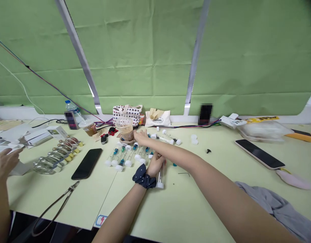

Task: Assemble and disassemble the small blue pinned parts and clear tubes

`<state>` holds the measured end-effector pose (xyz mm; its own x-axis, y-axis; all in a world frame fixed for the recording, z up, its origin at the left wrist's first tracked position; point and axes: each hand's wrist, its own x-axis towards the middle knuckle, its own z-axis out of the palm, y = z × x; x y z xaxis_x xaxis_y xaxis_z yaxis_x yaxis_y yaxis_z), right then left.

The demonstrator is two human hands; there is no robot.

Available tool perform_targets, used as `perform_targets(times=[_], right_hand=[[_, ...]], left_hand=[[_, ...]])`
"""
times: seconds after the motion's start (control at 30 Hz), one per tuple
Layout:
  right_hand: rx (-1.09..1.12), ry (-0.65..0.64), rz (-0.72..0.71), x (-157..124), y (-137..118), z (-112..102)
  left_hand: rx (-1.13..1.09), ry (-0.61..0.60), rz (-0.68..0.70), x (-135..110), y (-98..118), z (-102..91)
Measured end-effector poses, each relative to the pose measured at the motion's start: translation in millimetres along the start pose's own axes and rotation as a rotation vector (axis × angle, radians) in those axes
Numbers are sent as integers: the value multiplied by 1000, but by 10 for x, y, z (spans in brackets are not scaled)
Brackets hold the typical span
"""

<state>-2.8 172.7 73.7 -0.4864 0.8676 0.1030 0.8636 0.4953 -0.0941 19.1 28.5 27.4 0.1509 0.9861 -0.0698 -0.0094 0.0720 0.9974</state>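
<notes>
My left hand (155, 164), with a dark dotted scrunchie at its wrist, is closed at the upper end of a clear tube with a white cap (160, 176). My right arm crosses above it. Beside the plastic cup of brown drink (125, 128), my right hand (142, 136) is bent with its fingers together; what they hold, if anything, is hidden. Several clear tubes with white caps and blue or green parts (122, 157) lie just below it. More capped tubes (165, 139) lie behind my right forearm.
Left are a black phone (86, 164), a strap (56, 206), a row of clear rounded packages (56, 155) and another person's hand (4, 163). Right are a phone (259, 154), a black screw-like piece (208, 151) and grey cloth (271, 202). A patterned bag (127, 113) stands behind.
</notes>
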Motion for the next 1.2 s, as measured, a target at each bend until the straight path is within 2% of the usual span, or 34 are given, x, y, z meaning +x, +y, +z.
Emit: perform_targets(times=[0.07, 0.13, 0.2, 0.33, 0.43, 0.53, 0.7, 0.8, 0.9, 1.0, 1.1, 1.17, 1.2], right_hand=[[-91, 45, -67, -51, 71, -182], [-150, 22, -90, -136, 179, -384], [-162, -27, -99, -271, 324, -567], [-114, -175, -228, -683, 682, -802], [-67, -255, -271, -996, 923, -867], [-18, -329, -299, -1208, 1057, -872], [162, -374, -414, -1387, 1040, -864], [413, -372, -441, -1436, 1059, -882], [674, -239, -360, -1425, 1270, -891], [723, -85, -202, -1386, 1682, -848], [416, 56, 140, -1410, 2150, -721], [144, 12, 374, -1485, 2393, -587], [75, -38, 422, -1534, 2479, -508]], left_hand=[[-3, -22, -24, 32, -27, -5], [-9, -38, -40, 78, -44, -10], [-33, -44, -49, 121, -49, -20], [-134, -94, -51, 147, -35, -47], [-183, -188, -31, 118, -23, -51], [-185, -258, 3, 79, -3, -34], [-136, -319, 53, 35, 78, -6], [-131, -340, 84, 24, 129, -7], [-147, -342, 136, 16, 177, -19], [-143, -325, 205, 10, 235, -35], [-116, -277, 303, 12, 288, -52], [-99, -254, 388, 17, 308, -61], [-91, -244, 429, 19, 313, -63]])
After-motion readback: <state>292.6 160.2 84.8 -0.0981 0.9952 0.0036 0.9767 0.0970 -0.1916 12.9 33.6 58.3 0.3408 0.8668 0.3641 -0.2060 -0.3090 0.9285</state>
